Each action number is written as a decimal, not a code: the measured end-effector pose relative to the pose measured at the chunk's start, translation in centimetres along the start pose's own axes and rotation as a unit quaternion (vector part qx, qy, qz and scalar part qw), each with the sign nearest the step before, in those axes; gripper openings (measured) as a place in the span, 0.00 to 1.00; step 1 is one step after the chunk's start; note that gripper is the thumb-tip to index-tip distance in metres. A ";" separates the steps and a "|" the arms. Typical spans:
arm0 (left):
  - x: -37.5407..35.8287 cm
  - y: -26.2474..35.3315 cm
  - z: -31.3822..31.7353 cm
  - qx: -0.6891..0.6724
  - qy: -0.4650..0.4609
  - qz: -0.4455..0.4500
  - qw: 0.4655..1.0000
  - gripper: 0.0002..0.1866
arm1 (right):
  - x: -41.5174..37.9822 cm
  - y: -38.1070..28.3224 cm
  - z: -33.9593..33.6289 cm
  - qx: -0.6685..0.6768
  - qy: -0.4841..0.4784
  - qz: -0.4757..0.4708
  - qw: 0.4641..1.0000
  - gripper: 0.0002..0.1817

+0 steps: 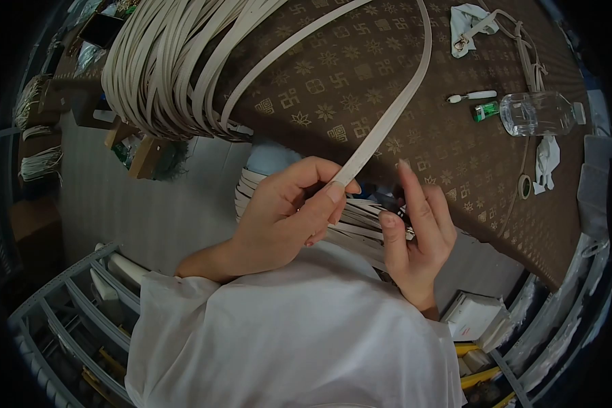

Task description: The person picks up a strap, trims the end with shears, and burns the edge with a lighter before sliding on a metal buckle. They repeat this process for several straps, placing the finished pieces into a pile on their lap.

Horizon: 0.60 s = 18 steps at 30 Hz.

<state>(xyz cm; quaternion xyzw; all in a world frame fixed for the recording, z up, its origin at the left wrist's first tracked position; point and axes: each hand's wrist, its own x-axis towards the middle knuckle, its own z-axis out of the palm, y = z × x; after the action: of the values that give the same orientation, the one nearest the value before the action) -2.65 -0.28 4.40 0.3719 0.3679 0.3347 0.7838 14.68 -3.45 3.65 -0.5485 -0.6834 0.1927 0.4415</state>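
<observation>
My left hand [282, 214] pinches the end of a long cream strap [386, 126] between thumb and fingers. From there the strap runs up across the brown patterned tablecloth [350, 75] and loops back at the top. Just right of the strap end, my right hand [423, 238] is raised with its thumb and fingers apart. More cream straps [360, 228] lie across my lap, partly hidden behind both hands. A small shiny metal piece [409, 233] shows beside my right thumb; I cannot make out whether it touches the hand.
A thick bundle of cream straps [160, 68] hangs over the table edge at upper left. On the right are a clear plastic bottle [534, 114], a green battery-like cylinder [485, 111], a white pen-like item [472, 97] and a tape roll [524, 187]. A metal rack [68, 292] stands lower left.
</observation>
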 end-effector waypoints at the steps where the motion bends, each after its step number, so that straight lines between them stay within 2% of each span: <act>1: 0.0 0.0 0.0 0.001 -0.002 0.001 1.000 0.08 | -0.2 0.1 0.0 -0.027 -0.001 -0.021 0.999 0.24; 8: -0.1 0.4 0.2 0.032 0.015 -0.016 0.999 0.07 | -0.2 -0.3 0.0 -0.107 -0.007 -0.058 0.993 0.21; 10: 0.0 0.3 0.2 0.060 0.014 0.007 0.998 0.06 | -0.1 -0.3 0.0 -0.130 -0.018 -0.070 0.989 0.21; 18: -0.1 0.4 0.3 0.055 0.019 0.007 0.998 0.06 | -0.3 -0.3 0.0 -0.162 -0.017 -0.083 0.983 0.21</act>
<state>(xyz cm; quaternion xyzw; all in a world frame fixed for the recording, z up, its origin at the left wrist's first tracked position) -2.53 -0.25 4.90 0.4111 0.3979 0.3264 0.7524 14.54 -3.82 3.81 -0.5508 -0.7562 0.0520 0.3495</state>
